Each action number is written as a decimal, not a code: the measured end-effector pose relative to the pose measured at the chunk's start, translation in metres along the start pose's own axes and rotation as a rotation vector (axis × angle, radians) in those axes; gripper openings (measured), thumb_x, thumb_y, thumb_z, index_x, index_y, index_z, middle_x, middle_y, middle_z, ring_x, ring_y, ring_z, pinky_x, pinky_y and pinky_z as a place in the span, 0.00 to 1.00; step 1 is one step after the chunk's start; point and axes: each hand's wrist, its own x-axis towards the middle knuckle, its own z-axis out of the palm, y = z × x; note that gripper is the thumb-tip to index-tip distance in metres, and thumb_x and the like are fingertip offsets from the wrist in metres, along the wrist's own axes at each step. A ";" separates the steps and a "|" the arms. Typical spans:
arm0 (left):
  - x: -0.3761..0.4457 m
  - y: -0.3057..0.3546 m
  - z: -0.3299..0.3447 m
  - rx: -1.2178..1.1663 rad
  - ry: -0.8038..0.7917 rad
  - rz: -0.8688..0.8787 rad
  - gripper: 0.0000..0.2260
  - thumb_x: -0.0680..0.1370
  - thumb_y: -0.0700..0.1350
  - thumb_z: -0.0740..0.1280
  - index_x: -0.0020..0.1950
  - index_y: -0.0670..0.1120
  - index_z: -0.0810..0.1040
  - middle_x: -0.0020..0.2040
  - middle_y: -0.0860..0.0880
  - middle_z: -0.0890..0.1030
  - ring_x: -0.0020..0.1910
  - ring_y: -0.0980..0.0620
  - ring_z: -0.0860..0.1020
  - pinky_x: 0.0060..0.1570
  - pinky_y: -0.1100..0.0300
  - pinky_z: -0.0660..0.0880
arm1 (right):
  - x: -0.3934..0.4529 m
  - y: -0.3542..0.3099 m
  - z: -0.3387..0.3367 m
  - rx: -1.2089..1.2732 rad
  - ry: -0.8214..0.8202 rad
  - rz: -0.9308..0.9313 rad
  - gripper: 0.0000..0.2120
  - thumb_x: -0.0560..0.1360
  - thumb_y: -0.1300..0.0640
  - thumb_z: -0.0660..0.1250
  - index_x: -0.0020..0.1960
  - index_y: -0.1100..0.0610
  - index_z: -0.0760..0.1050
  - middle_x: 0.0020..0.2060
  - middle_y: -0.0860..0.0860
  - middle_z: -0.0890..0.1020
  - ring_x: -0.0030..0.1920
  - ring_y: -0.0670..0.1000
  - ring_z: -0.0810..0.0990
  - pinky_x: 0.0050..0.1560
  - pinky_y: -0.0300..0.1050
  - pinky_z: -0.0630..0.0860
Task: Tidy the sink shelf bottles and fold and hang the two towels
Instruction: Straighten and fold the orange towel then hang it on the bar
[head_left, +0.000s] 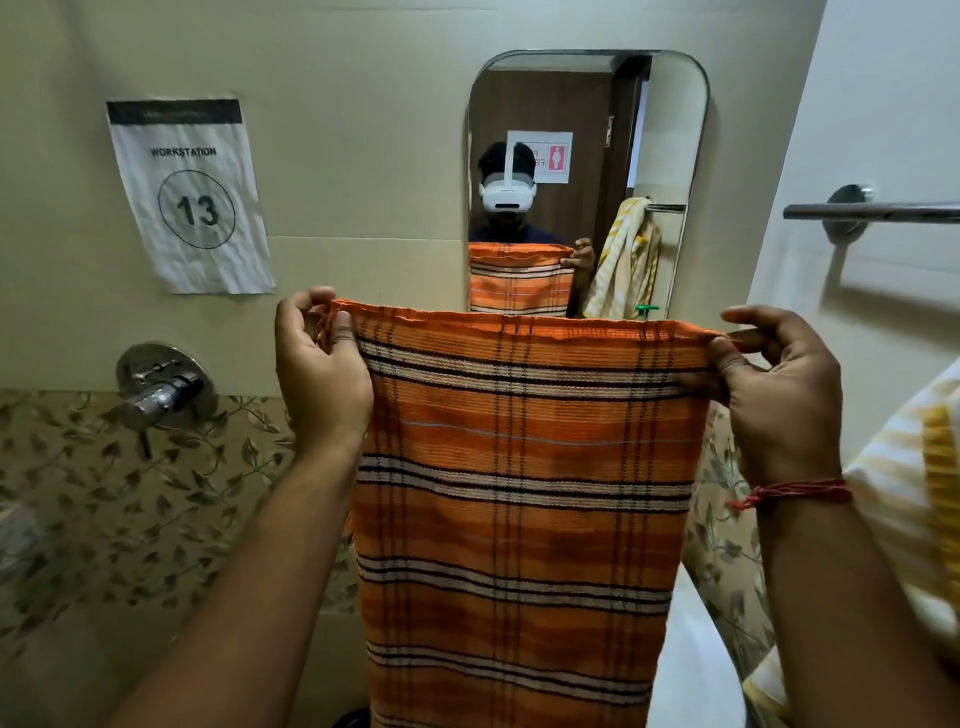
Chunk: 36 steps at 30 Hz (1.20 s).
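Left hand (322, 364): pinches the orange towel's (519, 493) top left corner.
Right hand (774, 384): pinches the top right corner.
Orange towel: hangs stretched before the mirror (670, 130), unfolded.
Yellow towel (904, 493): draped at right.
Rail (872, 211): bare.
Bottles: out of sight.

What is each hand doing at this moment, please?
Left hand: closed, pinching the top left corner of the orange towel.
Right hand: closed, pinching the towel's top right corner.
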 end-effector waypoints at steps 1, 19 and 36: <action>0.000 0.000 -0.001 0.013 0.007 0.019 0.09 0.83 0.42 0.63 0.63 0.47 0.74 0.57 0.50 0.79 0.52 0.57 0.79 0.46 0.76 0.72 | -0.001 0.001 0.001 -0.020 0.026 -0.014 0.11 0.78 0.62 0.69 0.55 0.49 0.78 0.46 0.51 0.80 0.44 0.57 0.85 0.44 0.52 0.83; -0.026 0.013 0.037 0.106 -0.562 -0.197 0.16 0.77 0.34 0.58 0.45 0.49 0.82 0.45 0.52 0.84 0.46 0.53 0.82 0.45 0.61 0.77 | -0.017 -0.044 0.035 0.176 -0.859 0.651 0.10 0.72 0.70 0.67 0.53 0.67 0.78 0.52 0.62 0.81 0.49 0.56 0.84 0.45 0.42 0.84; -0.043 0.021 0.032 -0.336 -1.012 -0.282 0.22 0.74 0.40 0.66 0.68 0.48 0.77 0.64 0.43 0.78 0.67 0.44 0.76 0.66 0.40 0.74 | -0.012 -0.052 0.095 -0.716 -0.679 -0.502 0.07 0.77 0.49 0.67 0.51 0.52 0.80 0.55 0.50 0.72 0.54 0.50 0.72 0.53 0.48 0.77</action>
